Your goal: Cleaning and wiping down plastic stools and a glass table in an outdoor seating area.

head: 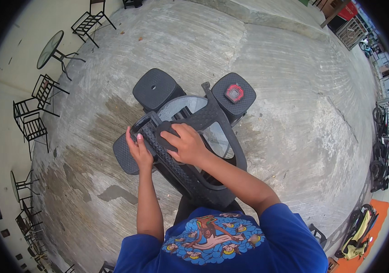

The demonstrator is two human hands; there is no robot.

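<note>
A black plastic chair with a woven-pattern frame lies tipped over before me, close to my legs. My left hand holds its left edge, fingers along the outer side and thumb up. In my right hand is a dark sponge-like pad, pressed against the woven strip of the chair. The pad's underside is hidden. On the right black stool sits a small red octagonal container, its contents not clear.
Another black stool stands ahead left, and a textured black seat shows beside my left hand. A round glass tabletop is partly under the chair. Metal chairs and a glass table line the left wall. Motorcycles stand far right.
</note>
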